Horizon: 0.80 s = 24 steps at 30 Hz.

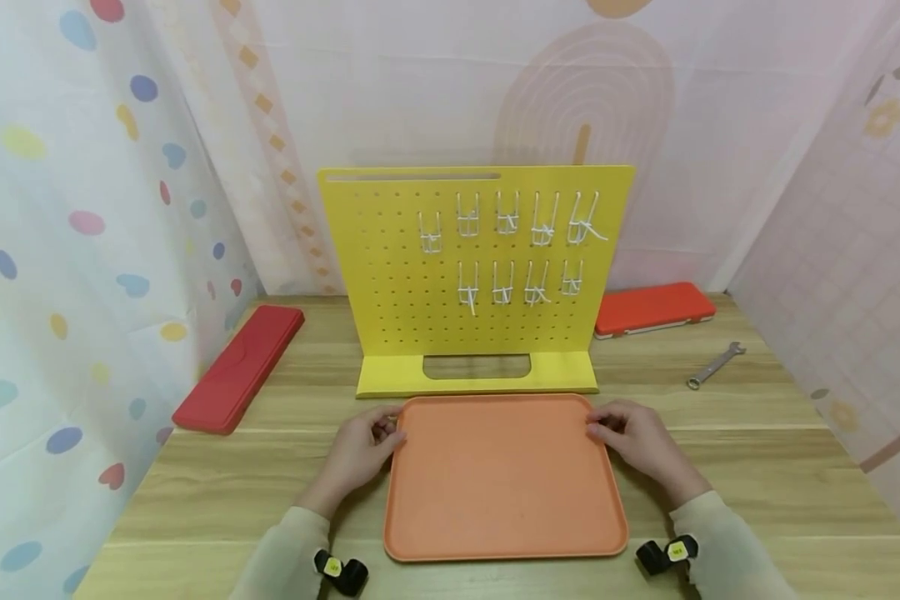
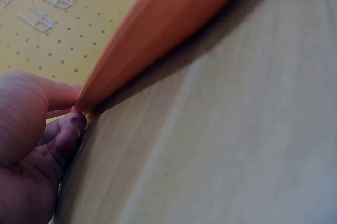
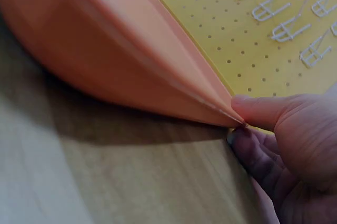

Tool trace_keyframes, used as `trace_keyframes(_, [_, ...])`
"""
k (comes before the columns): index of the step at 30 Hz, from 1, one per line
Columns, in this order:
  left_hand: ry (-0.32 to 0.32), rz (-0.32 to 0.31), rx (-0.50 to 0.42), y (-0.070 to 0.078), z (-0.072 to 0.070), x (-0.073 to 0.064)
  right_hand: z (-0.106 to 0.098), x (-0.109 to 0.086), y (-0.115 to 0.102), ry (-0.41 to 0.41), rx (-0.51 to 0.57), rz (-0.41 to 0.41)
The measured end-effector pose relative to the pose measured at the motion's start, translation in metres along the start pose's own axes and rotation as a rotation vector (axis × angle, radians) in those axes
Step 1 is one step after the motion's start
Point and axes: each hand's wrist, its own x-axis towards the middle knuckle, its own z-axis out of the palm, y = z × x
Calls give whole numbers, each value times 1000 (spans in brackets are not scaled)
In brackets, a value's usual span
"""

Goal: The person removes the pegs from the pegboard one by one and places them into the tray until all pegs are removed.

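Observation:
An orange tray [image 1: 504, 479] with a raised rim lies on the wooden table in front of a yellow pegboard [image 1: 397, 300]. My left hand [image 1: 362, 450] pinches the tray's left rim near its far corner, thumb above and fingers below, as the left wrist view also shows of the tray [image 2: 152, 29]. At the opposite side my right hand [image 1: 637, 442] pinches the right rim near the far corner. In the right wrist view its thumb [image 3: 263, 111] is on top of the rim and the fingertips are underneath. Nothing lies on the tray.
White wire hooks [image 1: 543, 229] hang in two rows on the pegboard, several with white ties. A dark red case [image 1: 240, 367] lies at the left, a bright red case [image 1: 654, 307] at the back right. A wrench [image 1: 716, 365] lies on the table [image 1: 780, 467] at the right.

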Motion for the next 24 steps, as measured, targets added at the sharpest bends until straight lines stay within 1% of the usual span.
trace_keyframes(4, [18,-8,-59,-6,2,1,0,0,3,6,31,44])
trace_keyframes(7, [25,-7,-85,-10,1,2,2,1,4,17,47,70])
trace_keyframes(11, [41,-3,-94,-15,-3,4,7,5,3,34,86,68])
trace_keyframes(16, [79,-55,-81,-21,-13,3,19,10,-2,23,135,55])
trace_keyframes(19, [94,-87,-80,-25,-17,1,24,13,-7,20,129,64])
trace_keyframes(24, [99,-111,-96,-27,-19,1,26,15,-11,28,121,80])
